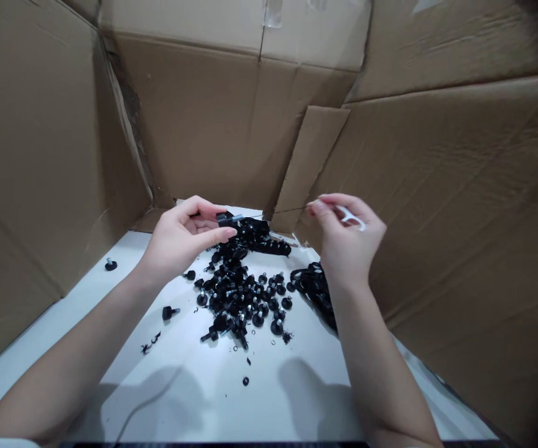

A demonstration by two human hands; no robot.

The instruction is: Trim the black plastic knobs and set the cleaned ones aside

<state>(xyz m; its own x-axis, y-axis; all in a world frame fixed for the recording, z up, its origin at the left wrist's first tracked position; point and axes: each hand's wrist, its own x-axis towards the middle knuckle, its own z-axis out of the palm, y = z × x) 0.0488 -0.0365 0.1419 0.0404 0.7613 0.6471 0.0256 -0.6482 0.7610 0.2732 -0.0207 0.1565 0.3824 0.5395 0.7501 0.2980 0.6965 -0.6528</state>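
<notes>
Between the thumb and fingers of my left hand (178,236) is a black knob screw (225,219), its metal stud pointing right. My right hand (349,242) pinches a thin dark pick with a white looped handle (352,218). The pick's shaft reaches left toward the stud; whether its tip touches the stud I cannot tell. Below both hands, a heap of black knob screws (236,289) with metal studs lies on the white table (170,386).
Cardboard walls (203,124) enclose the table at the back and both sides. Dark bundled parts (313,286) lie by my right wrist. Single knob screws (170,312) sit left of the heap, and small black scraps (150,343) and rings are scattered in front.
</notes>
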